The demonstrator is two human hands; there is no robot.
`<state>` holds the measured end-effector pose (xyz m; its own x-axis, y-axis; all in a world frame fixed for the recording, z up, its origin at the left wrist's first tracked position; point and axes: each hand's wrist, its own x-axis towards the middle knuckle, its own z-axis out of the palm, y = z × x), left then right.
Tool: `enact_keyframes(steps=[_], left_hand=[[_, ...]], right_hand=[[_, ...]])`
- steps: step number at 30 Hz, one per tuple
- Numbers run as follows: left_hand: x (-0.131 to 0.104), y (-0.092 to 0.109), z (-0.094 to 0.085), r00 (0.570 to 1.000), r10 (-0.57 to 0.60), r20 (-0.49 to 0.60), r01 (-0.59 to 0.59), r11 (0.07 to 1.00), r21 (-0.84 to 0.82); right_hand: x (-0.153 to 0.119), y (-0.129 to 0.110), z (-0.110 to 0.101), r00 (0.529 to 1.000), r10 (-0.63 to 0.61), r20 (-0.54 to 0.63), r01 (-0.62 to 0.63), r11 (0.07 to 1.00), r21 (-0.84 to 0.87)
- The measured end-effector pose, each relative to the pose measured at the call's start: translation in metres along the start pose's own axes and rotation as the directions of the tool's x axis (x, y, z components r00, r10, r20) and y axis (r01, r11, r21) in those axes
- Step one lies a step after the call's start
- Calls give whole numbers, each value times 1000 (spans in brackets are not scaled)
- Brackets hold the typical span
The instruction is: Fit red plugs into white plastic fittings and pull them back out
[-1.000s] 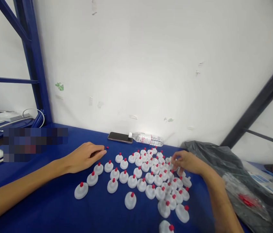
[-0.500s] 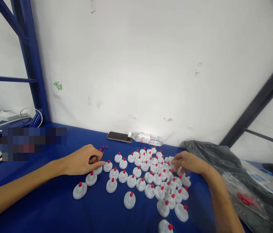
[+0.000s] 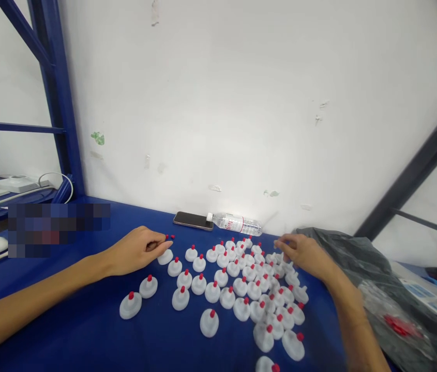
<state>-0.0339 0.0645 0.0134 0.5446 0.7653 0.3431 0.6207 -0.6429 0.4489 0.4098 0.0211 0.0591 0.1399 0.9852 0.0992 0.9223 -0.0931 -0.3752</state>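
Several white, round plastic caps with red tips, such as this white cap [image 3: 209, 324], stand spread over the blue table [image 3: 156, 341]. My left hand [image 3: 140, 250] is at the left of the group, thumb and index finger pinched beside small loose red tips [image 3: 172, 236]; what lies between the fingertips is too small to make out. Just below those fingers sits a white cap [image 3: 165, 257]. At the right back of the group my right hand [image 3: 303, 252] has its fingers bent together over untipped white caps [image 3: 300, 294]. Whether it holds something is hidden.
A phone [image 3: 193, 220] and a clear water bottle [image 3: 237, 223] lie along the wall. To the right are a dark plastic bag [image 3: 342, 245] and a clear bag with red pieces [image 3: 401, 325]. White devices and cables [image 3: 18, 183] are at the left.
My left hand has moved slightly up toward the loose red tips, uncovering more of the cap below it. My right hand has moved up and back from the caps. The view has shifted slightly.
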Motion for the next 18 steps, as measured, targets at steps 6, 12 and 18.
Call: enact_keyframes(steps=[6, 12, 18], left_hand=[[-3, 4, 6, 994, 56, -93, -55, 998, 16], [-11, 7, 13, 924, 308, -227, -285, 950, 128], [-21, 30, 10, 808, 526, -265, -466, 846, 259]], right_hand=[[-13, -54, 14, 923, -216, -320, 200, 976, -81], [-41, -116, 56, 621, -701, -352, 720, 687, -98], [-59, -136, 77, 552, -789, -268, 819, 573, 1]])
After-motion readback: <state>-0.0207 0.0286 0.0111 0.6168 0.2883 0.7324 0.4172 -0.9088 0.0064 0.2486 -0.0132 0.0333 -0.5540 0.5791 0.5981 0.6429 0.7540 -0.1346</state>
